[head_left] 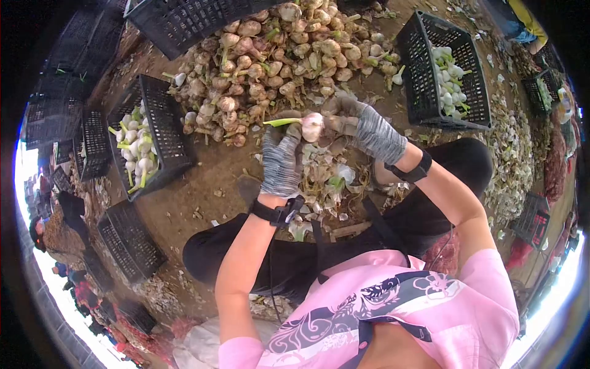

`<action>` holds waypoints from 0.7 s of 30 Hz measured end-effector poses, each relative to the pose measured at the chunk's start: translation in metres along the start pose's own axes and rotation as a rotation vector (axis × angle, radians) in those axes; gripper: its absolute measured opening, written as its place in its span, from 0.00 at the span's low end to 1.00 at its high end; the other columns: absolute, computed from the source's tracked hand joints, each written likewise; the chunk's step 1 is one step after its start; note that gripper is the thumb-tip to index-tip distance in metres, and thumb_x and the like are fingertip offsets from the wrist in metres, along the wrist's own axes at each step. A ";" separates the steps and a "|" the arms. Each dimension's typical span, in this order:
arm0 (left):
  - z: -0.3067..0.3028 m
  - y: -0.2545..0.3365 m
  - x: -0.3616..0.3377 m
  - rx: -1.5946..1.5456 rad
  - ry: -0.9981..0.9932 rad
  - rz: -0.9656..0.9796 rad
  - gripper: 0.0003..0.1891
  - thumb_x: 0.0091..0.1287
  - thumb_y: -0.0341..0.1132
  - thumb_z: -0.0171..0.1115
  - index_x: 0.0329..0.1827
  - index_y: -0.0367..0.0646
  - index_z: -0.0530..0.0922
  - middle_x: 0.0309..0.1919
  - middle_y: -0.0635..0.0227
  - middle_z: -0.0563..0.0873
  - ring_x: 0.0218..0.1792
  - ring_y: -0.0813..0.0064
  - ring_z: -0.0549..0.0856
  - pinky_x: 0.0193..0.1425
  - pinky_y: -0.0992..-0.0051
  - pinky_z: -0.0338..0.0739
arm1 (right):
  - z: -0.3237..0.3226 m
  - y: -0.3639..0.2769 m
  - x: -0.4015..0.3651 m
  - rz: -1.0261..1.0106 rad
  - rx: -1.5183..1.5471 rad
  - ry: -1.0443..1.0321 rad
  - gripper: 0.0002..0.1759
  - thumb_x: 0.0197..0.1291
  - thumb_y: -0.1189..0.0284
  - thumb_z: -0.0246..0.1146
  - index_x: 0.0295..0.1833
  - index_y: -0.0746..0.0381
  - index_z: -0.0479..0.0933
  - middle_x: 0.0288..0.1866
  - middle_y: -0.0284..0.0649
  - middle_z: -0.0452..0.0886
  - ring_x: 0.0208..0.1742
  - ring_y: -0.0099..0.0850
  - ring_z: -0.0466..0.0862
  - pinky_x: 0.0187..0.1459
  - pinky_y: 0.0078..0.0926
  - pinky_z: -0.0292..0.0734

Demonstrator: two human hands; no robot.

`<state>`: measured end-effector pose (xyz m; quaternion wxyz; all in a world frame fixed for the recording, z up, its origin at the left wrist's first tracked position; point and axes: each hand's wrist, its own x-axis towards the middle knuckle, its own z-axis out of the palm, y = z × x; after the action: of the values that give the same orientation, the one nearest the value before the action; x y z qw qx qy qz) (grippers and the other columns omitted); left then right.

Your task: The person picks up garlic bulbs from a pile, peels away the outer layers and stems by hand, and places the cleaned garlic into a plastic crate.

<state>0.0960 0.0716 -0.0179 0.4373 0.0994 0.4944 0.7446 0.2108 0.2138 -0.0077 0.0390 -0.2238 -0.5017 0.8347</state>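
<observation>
A white garlic bulb (312, 126) with a green stalk pointing left is held between both of my gloved hands. My left hand (281, 161), in a grey knit glove, grips the bulb from below and left. The fingers of my right hand (367, 126), also gloved, close on the bulb's right side. Just beyond the hands lies a big heap of unpeeled, dirt-covered garlic (276, 55). Under the hands a pile of peeled skins and cut stalks (326, 181) covers the dirt floor between my knees.
A black crate (163, 132) at the left holds cleaned white garlic. Another black crate (430, 80) at the right holds more. Empty black crates (129, 240) stand at the left and behind the heap. Skins litter the ground at right (510, 160). Another person (522, 24) sits far right.
</observation>
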 end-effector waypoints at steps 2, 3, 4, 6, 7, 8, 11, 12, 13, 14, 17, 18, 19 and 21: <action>-0.001 -0.001 0.000 -0.090 -0.010 -0.016 0.10 0.63 0.33 0.59 0.46 0.42 0.75 0.40 0.69 0.81 0.41 0.77 0.80 0.46 0.78 0.76 | -0.002 0.003 -0.001 -0.017 0.013 -0.025 0.17 0.59 0.65 0.61 0.48 0.65 0.70 0.39 0.34 0.77 0.38 0.20 0.78 0.36 0.20 0.80; 0.000 -0.001 0.000 -0.058 -0.002 0.001 0.09 0.64 0.33 0.58 0.46 0.42 0.75 0.40 0.70 0.81 0.41 0.78 0.80 0.46 0.78 0.75 | -0.001 0.002 -0.001 -0.016 0.014 -0.025 0.17 0.59 0.65 0.61 0.48 0.65 0.70 0.39 0.34 0.77 0.38 0.20 0.78 0.36 0.20 0.80; 0.001 -0.001 0.001 -0.026 0.004 0.018 0.09 0.64 0.32 0.57 0.46 0.42 0.75 0.40 0.70 0.81 0.41 0.78 0.80 0.46 0.78 0.75 | 0.000 -0.002 -0.002 0.005 -0.028 0.048 0.16 0.58 0.66 0.61 0.47 0.65 0.71 0.39 0.34 0.77 0.38 0.20 0.77 0.37 0.20 0.79; 0.001 -0.003 0.002 0.107 0.019 0.097 0.08 0.64 0.30 0.57 0.45 0.42 0.75 0.39 0.70 0.80 0.39 0.80 0.78 0.45 0.80 0.74 | 0.006 -0.011 -0.003 0.023 -0.072 0.124 0.15 0.57 0.68 0.62 0.46 0.64 0.72 0.39 0.34 0.77 0.38 0.20 0.77 0.38 0.19 0.78; 0.002 -0.003 0.003 0.241 0.036 0.177 0.08 0.64 0.28 0.57 0.45 0.41 0.74 0.39 0.71 0.80 0.38 0.82 0.77 0.43 0.82 0.73 | 0.011 -0.016 -0.003 0.028 -0.146 0.155 0.15 0.56 0.69 0.63 0.45 0.64 0.72 0.38 0.34 0.77 0.38 0.20 0.76 0.38 0.19 0.78; 0.003 -0.002 0.003 0.241 0.034 0.176 0.08 0.64 0.28 0.57 0.45 0.41 0.74 0.39 0.71 0.80 0.38 0.82 0.77 0.43 0.82 0.73 | 0.013 -0.018 -0.004 0.033 -0.219 0.188 0.15 0.54 0.70 0.65 0.45 0.64 0.73 0.37 0.34 0.77 0.37 0.19 0.76 0.38 0.19 0.77; 0.004 -0.003 0.001 0.291 0.037 0.242 0.09 0.63 0.29 0.58 0.45 0.41 0.74 0.39 0.71 0.80 0.38 0.82 0.78 0.43 0.82 0.74 | -0.001 -0.006 0.003 -0.126 -0.334 0.095 0.12 0.58 0.70 0.61 0.45 0.63 0.70 0.35 0.34 0.77 0.32 0.20 0.79 0.30 0.15 0.78; 0.004 -0.003 0.002 0.292 0.035 0.240 0.09 0.63 0.29 0.58 0.45 0.41 0.74 0.39 0.71 0.80 0.38 0.82 0.78 0.43 0.82 0.74 | -0.002 -0.007 0.002 -0.093 -0.282 0.079 0.10 0.58 0.71 0.60 0.44 0.63 0.70 0.35 0.34 0.77 0.32 0.19 0.78 0.30 0.15 0.77; 0.004 -0.002 0.003 0.054 0.031 0.135 0.08 0.63 0.29 0.58 0.45 0.41 0.74 0.39 0.71 0.80 0.38 0.81 0.79 0.43 0.81 0.75 | -0.014 0.006 0.007 -0.069 -0.326 0.056 0.12 0.59 0.70 0.60 0.46 0.63 0.71 0.35 0.32 0.77 0.35 0.18 0.77 0.33 0.17 0.77; 0.004 -0.001 0.004 -0.185 0.025 0.030 0.08 0.63 0.29 0.58 0.45 0.41 0.75 0.39 0.70 0.80 0.38 0.79 0.80 0.42 0.81 0.77 | -0.023 0.021 0.011 -0.070 -0.325 0.057 0.12 0.59 0.70 0.60 0.46 0.63 0.71 0.35 0.32 0.77 0.35 0.18 0.77 0.33 0.17 0.77; -0.002 -0.004 0.008 -0.158 0.110 -0.134 0.08 0.63 0.29 0.58 0.44 0.41 0.76 0.38 0.69 0.81 0.38 0.77 0.81 0.41 0.79 0.79 | -0.033 0.047 0.023 -0.270 -0.519 0.194 0.21 0.58 0.65 0.62 0.52 0.64 0.70 0.40 0.31 0.76 0.41 0.22 0.75 0.43 0.21 0.75; -0.004 -0.009 0.009 -0.126 0.125 -0.155 0.07 0.63 0.29 0.58 0.43 0.41 0.76 0.38 0.68 0.81 0.38 0.77 0.81 0.40 0.79 0.79 | -0.036 0.053 0.023 -0.268 -0.525 0.192 0.21 0.58 0.65 0.62 0.52 0.64 0.70 0.40 0.31 0.76 0.41 0.22 0.75 0.43 0.21 0.75; 0.000 -0.008 0.008 0.021 0.088 -0.144 0.07 0.63 0.28 0.58 0.43 0.40 0.76 0.39 0.68 0.81 0.37 0.77 0.81 0.42 0.79 0.78 | -0.023 0.042 0.018 -0.210 -0.321 0.113 0.19 0.57 0.66 0.62 0.51 0.65 0.71 0.40 0.37 0.78 0.42 0.28 0.77 0.47 0.25 0.75; 0.002 -0.021 0.011 0.220 -0.021 -0.102 0.13 0.62 0.29 0.59 0.49 0.39 0.73 0.42 0.68 0.80 0.40 0.76 0.81 0.41 0.78 0.79 | -0.024 0.038 0.013 -0.156 -0.121 0.048 0.18 0.56 0.67 0.62 0.49 0.65 0.72 0.41 0.43 0.79 0.43 0.35 0.79 0.51 0.28 0.74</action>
<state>0.1027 0.0838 -0.0370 0.4661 0.1296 0.5728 0.6617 0.2153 0.2184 -0.0542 0.1024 -0.2059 -0.5661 0.7916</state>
